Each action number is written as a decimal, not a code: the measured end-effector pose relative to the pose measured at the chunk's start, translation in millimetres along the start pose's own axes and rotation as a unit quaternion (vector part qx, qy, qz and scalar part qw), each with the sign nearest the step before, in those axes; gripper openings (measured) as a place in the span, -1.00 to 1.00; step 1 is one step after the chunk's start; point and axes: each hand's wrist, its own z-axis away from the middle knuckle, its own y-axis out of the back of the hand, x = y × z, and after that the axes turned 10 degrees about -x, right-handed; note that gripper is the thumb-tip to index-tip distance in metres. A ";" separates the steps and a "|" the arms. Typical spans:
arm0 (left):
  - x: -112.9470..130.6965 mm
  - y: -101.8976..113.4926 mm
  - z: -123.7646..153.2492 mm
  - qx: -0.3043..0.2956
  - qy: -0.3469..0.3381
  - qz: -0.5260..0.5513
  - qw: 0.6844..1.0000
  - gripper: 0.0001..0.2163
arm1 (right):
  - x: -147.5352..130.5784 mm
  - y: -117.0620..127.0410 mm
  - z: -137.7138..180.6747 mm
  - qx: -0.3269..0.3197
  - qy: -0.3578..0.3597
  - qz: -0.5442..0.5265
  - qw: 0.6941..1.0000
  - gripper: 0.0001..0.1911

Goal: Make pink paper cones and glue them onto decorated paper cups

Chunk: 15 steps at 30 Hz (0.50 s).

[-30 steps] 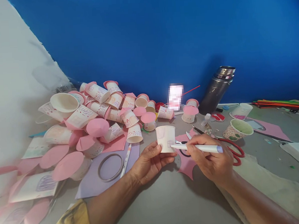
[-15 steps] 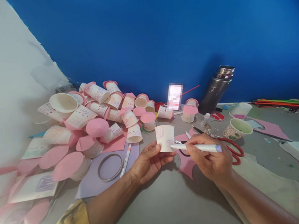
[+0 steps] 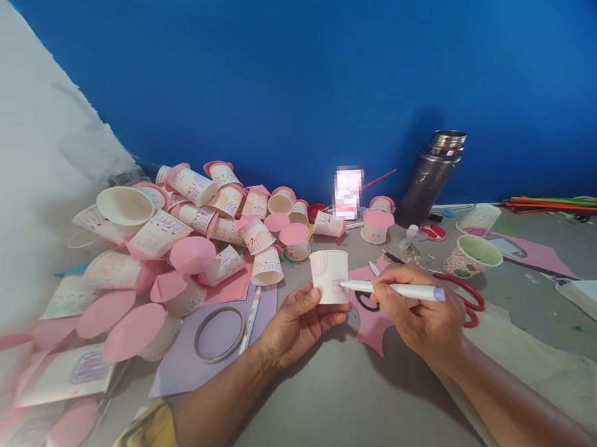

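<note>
A white paper cup stands upright in my left hand, its base gripped by the fingers and thumb. Pale purple marks show on its side, one shaded patch at the upper left and a small outline at the lower right. My right hand is closed round a white marker with a pale purple end. The marker's tip meets the cup wall at the small outline. Behind the marker lies a cut piece of pink paper, with a pair of red-handled scissors partly hidden by my right hand.
Decorated paper cups with pink paper tops are heaped at the left. A grey ring and another marker lie on purple paper. A dark flask, a patterned cup and a pale cloth are at the right.
The marker tip has shifted slightly up and left on the cup, my right hand moving a little with it. My left hand holds the cup in the same place.
</note>
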 end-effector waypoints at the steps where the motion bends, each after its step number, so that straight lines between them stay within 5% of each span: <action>1: 0.0 -0.1 0.0 0.000 0.001 -0.001 1.000 -0.64 | -0.3 -0.1 -0.2 0.002 0.000 0.001 1.000 -0.84; 6: -0.7 1.1 0.6 0.002 0.000 0.003 1.000 -0.65 | 1.9 0.1 2.3 -0.010 -0.017 -0.015 1.000 -0.85; 12: 0.1 0.5 1.1 0.016 0.014 0.012 1.000 -0.64 | 11.4 1.4 3.9 0.060 -0.059 -0.065 0.994 -0.88; 15: 0.1 -1.1 0.2 0.022 0.013 -0.016 1.000 -0.63 | 15.6 1.6 -0.1 0.029 -0.074 -0.074 0.994 -0.83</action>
